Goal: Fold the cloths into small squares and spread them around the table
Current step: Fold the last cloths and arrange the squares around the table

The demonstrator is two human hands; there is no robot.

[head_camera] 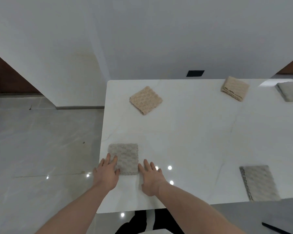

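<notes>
From the head camera, a white marble-look table (pixel 193 132) fills the right half of the view, with five folded cloths spread across it. At the near left corner lies a grey folded cloth (pixel 125 157) — the person's left hand (pixel 107 173) rests flat on its left edge, fingers straight and extended, gripping nothing. The right hand (pixel 150 178) lies flat on the tabletop just beside the same cloth's right edge, fingers also straight and relaxed; whether its fingertips touch the cloth cannot be told.

Farther back sits a beige cloth (pixel 145 100), turned diamond-wise. A second beige cloth (pixel 234 88) lies near the far edge, and a grey one (pixel 289 91) is partly cut off at the right. Another grey cloth (pixel 259 182) rests near the front right edge — well apart from the hands.
</notes>
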